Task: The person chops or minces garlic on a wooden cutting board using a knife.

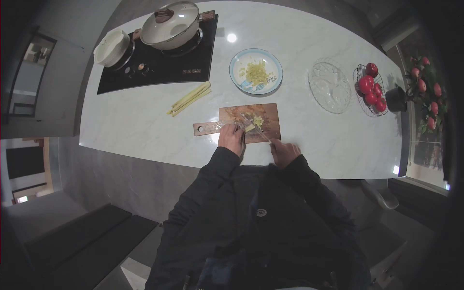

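Observation:
My left hand is closed over a pale green stalk that looks like celery, pressing it on the wooden cutting board. A knife is gripped in my right hand at the board's front right edge. Its blade slants up and left across the board, beside the stalk's end. Small chopped pieces lie around the blade. Behind the board, a blue-rimmed plate carries a heap of similar chopped pieces. More whole stalks rest on the counter, left of the plate.
A black cooktop at the back left bears a lidded pan and a white pot. On the right of the white counter are a clear glass plate, a wire basket of red fruit, and a dark cup.

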